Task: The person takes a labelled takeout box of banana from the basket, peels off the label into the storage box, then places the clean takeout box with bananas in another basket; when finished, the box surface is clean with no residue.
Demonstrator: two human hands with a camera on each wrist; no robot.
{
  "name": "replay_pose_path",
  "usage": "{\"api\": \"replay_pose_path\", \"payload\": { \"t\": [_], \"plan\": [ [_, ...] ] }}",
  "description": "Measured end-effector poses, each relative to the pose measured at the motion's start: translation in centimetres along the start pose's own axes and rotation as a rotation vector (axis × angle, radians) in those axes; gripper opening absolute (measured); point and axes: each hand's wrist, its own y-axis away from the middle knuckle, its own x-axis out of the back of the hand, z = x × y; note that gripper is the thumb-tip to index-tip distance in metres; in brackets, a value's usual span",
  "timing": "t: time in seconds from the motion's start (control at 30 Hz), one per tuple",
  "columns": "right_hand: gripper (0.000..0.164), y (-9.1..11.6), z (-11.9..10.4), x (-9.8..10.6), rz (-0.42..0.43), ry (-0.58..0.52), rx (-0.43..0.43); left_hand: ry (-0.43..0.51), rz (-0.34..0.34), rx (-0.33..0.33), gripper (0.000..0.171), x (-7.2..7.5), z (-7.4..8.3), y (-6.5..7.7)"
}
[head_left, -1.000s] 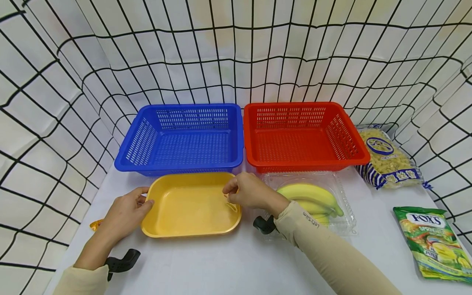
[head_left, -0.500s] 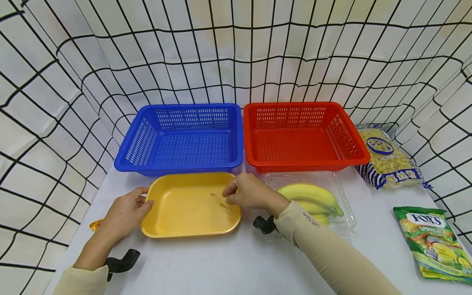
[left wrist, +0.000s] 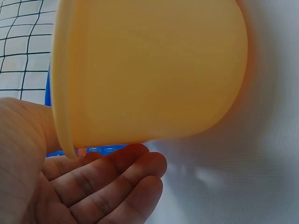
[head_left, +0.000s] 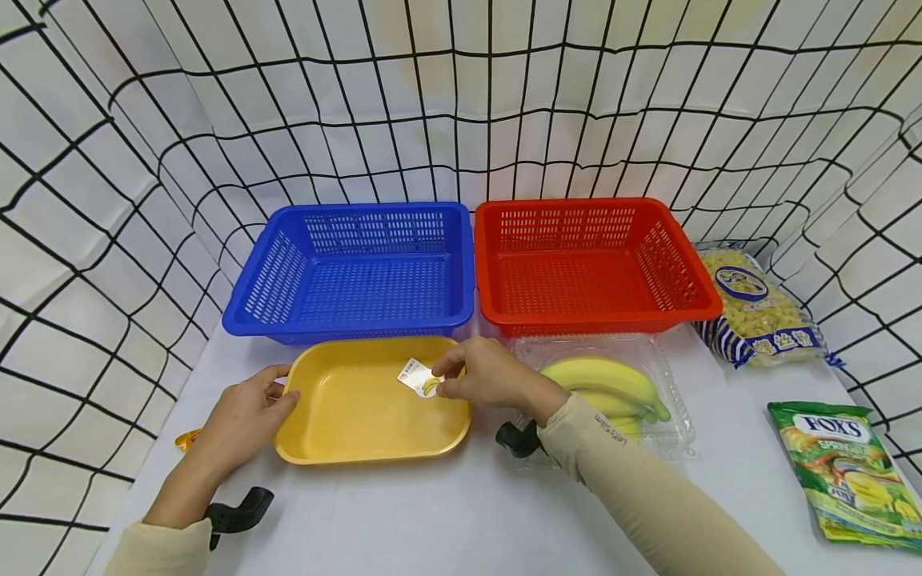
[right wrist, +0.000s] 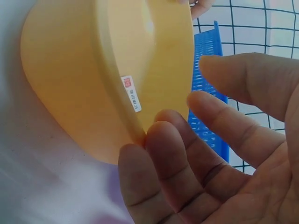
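Note:
A yellow tray (head_left: 346, 416) sits before the baskets. My left hand (head_left: 248, 416) holds its left rim, thumb over the edge and the other fingers along the outer wall in the left wrist view (left wrist: 103, 186). Inside the tray, toward the right, lies a small white card (head_left: 414, 376) with a banana picture and red print; the right wrist view shows part of this card (right wrist: 131, 94) beyond the rim. My right hand (head_left: 483, 372) hovers at the tray's right rim, thumb and index apart with nothing between them, other fingertips (right wrist: 163, 135) right at the edge.
Behind stand a blue basket (head_left: 346, 330) and a red basket (head_left: 598, 326). Bananas (head_left: 605, 380) in a clear plastic box lie under my right forearm. At right are a pasta bag (head_left: 763, 308) and a green FOX'S bag (head_left: 843, 472). An orange wrapper (head_left: 187, 438) lies far left.
The card, edge-on at my right fingers a second ago, has dropped and moved left, now face up in the tray. Both hands stay nearly in place.

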Motion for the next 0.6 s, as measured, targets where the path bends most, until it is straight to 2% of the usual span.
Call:
{"api": "replay_pose_path", "payload": {
  "t": [0.23,0.37,0.6],
  "plan": [
    [0.027,0.9,0.0,0.6,0.024,-0.041,0.014,-0.002,0.016,-0.017,0.051,0.1,0.0,0.1],
    [0.035,1.7,-0.2,1.1,0.055,-0.045,0.005,-0.013,0.035,-0.032,0.05,0.2,0.0,0.2],
    [0.05,5.3,-0.1,2.7,0.165,-0.085,-0.032,-0.029,0.086,-0.082,0.056,0.5,0.4,0.5]
  ]
}}
